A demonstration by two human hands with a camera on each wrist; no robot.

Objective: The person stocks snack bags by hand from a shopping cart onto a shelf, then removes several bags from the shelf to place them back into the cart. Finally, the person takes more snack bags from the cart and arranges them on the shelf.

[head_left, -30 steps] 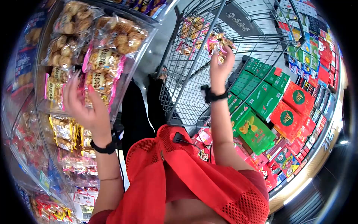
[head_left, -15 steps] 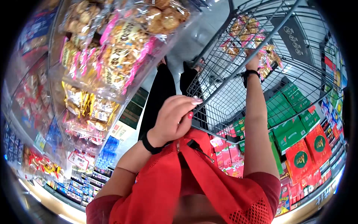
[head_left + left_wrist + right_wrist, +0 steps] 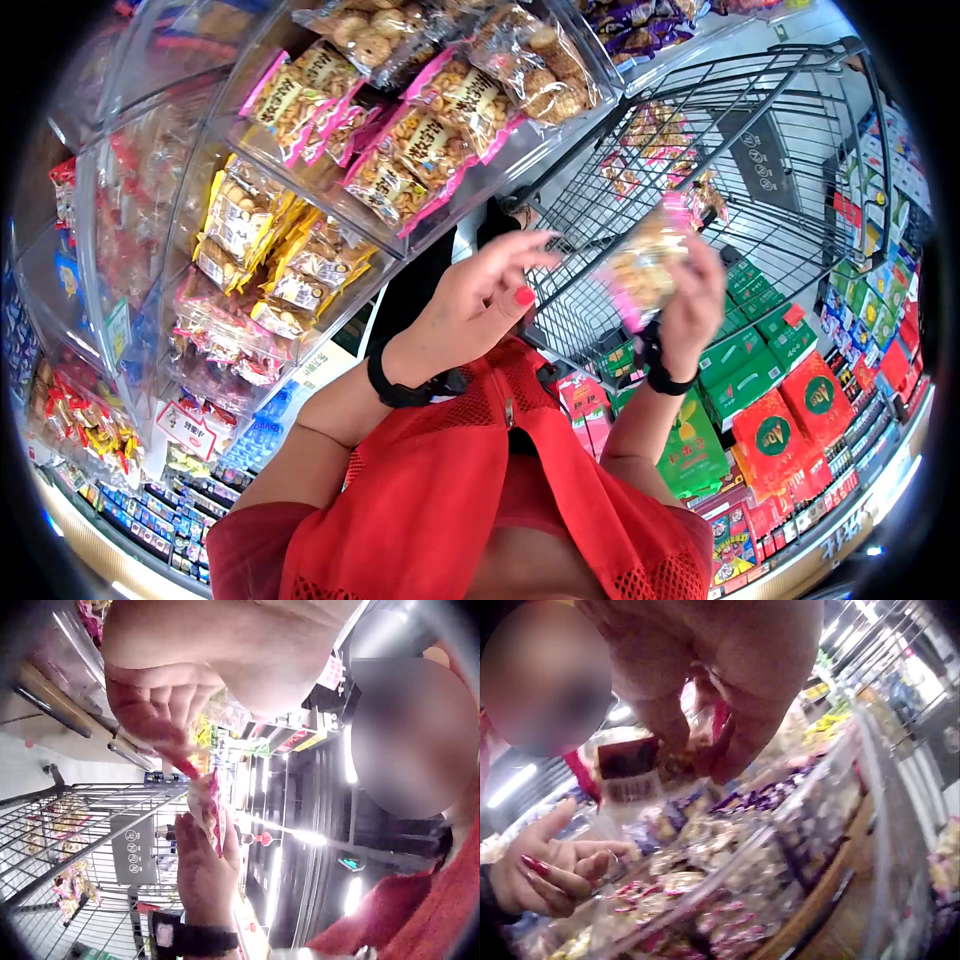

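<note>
My right hand (image 3: 697,300) holds a clear snack packet (image 3: 643,272) with pink edges, blurred in the head view, over the near side of the wire shopping cart (image 3: 850,48). In the right wrist view the packet's back shows a dark patch and a barcode label. Left of the packet, my left hand (image 3: 462,308) is raised with its fingers loosely bent and nothing in them. Its fingertips come close to the packet (image 3: 212,814) in the left wrist view. Similar pink-edged packets (image 3: 655,135) lie inside the cart.
Clear bins at the left hold pink-edged nut packets (image 3: 415,150), bags of round biscuits (image 3: 540,65) and yellow packets (image 3: 240,220). Green boxes (image 3: 745,370) and red boxes (image 3: 768,440) are stacked at the right, beside the cart. A price sign (image 3: 187,428) stands lower left.
My right hand has come back from inside the cart toward my body with a packet. My left hand left the bin earlier and now stands raised, its fingers more spread. The view has turned left.
</note>
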